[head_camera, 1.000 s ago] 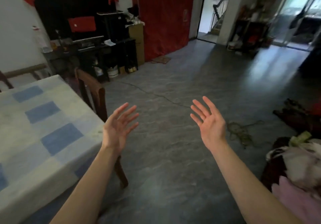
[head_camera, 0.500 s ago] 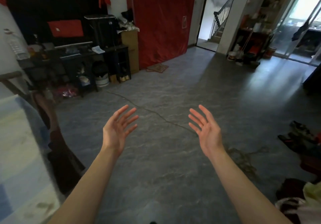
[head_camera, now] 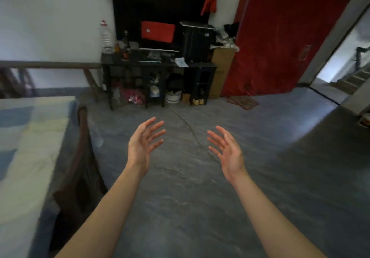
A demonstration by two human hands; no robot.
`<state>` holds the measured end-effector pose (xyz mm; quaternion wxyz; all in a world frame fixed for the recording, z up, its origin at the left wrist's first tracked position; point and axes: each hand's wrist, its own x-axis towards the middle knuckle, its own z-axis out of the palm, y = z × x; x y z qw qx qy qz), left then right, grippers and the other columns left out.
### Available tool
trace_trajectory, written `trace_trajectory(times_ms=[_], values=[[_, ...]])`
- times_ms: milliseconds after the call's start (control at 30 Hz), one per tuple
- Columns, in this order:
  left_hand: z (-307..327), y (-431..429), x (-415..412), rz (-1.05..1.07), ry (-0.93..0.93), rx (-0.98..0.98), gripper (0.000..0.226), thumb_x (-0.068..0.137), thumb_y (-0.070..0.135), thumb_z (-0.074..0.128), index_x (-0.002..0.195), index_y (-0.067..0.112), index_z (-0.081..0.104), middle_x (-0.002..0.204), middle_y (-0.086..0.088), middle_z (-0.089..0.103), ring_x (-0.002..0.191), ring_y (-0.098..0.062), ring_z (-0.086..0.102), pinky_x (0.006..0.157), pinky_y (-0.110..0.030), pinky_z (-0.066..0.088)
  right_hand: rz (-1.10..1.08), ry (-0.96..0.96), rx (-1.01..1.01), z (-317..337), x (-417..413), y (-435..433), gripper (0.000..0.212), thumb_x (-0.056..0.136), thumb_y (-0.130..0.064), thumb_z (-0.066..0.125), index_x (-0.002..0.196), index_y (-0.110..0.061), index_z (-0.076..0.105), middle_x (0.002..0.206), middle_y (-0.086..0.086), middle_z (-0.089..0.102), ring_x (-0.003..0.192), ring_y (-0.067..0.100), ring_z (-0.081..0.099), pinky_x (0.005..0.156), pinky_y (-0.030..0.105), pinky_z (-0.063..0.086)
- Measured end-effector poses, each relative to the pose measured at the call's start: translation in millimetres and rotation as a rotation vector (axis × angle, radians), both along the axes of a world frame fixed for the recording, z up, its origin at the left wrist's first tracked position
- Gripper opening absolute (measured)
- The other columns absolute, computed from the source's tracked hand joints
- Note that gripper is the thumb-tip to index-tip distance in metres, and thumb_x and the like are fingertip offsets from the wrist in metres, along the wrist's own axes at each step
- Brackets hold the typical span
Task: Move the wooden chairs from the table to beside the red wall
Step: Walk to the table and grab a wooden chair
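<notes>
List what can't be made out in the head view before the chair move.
- Wooden chair: motion-blurred; seat and legs hidden behind the table.
- Table: cut off by the left edge.
- Items on the dark shelf unit: too small and blurred to identify.
- Left hand and right hand: open and empty.

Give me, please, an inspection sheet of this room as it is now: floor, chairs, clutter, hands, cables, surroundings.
Surface: grey floor, bare in the middle.
Job's things: wooden chair pushed against the table; red wall far right, no chair beside it.
Clutter: black shelf unit crowded with bottles and boxes; small mat at the red wall's foot.
Grippers: left hand and right hand open, empty, raised.
Cables: thin dark line across the floor, cable or crack, cannot tell.
Surroundings: doorway with stairs at right.
</notes>
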<state>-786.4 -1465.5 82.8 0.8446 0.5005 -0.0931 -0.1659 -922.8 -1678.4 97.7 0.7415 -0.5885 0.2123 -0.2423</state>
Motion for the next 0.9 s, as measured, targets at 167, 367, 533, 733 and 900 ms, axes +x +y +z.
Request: trace_trajectory(times_ms=[167,367,533,733,900], values=[[-14,58,70,0.329,-0.013,0.072,0.043,0.099,0.042,0.043,0.130,0.020,0.063,0.129,-0.006,0.073,0.114,-0.026,0.070,0.089,-0.038,0.052,0.313,0.022,0.031,-19,152,2,0.031,0.107,-0.026,0.040,0.129,-0.019,0.061,0.129,0.013,0.070,0.116,0.025,0.067,0.097,0.042,0.048],[-39,111,93,0.828,0.028,0.157,0.045,0.100,0.033,0.042,0.135,0.011,0.059,0.127,-0.012,0.071,0.106,-0.025,0.069,0.084,-0.035,0.053,0.770,0.019,0.024,-51,320,53,0.030,0.107,-0.019,0.039,0.130,-0.016,0.059,0.125,0.015,0.069,0.106,0.022,0.066,0.087,0.034,0.048],[-48,120,76,1.191,0.095,0.267,0.035,0.104,0.027,0.041,0.127,0.015,0.065,0.122,-0.010,0.075,0.104,-0.023,0.073,0.087,-0.039,0.053,1.096,0.012,-0.016,-58,406,82,0.029,0.107,-0.018,0.040,0.130,-0.014,0.058,0.123,0.013,0.070,0.108,0.022,0.064,0.084,0.031,0.048],[-64,119,57,1.506,0.160,0.353,0.034,0.097,0.032,0.045,0.115,0.021,0.070,0.109,0.003,0.080,0.105,-0.018,0.073,0.092,-0.037,0.050,1.296,0.005,-0.091,-70,489,120,0.026,0.107,-0.019,0.044,0.124,-0.019,0.063,0.121,0.009,0.072,0.110,0.019,0.066,0.087,0.032,0.047],[-99,122,63,1.632,0.175,0.383,0.032,0.106,0.013,0.038,0.120,0.008,0.066,0.112,-0.012,0.075,0.100,-0.015,0.073,0.094,-0.033,0.048,1.360,0.002,-0.138,-91,537,160,0.028,0.106,-0.017,0.047,0.128,-0.012,0.064,0.120,0.009,0.073,0.105,0.011,0.069,0.085,0.024,0.049]])
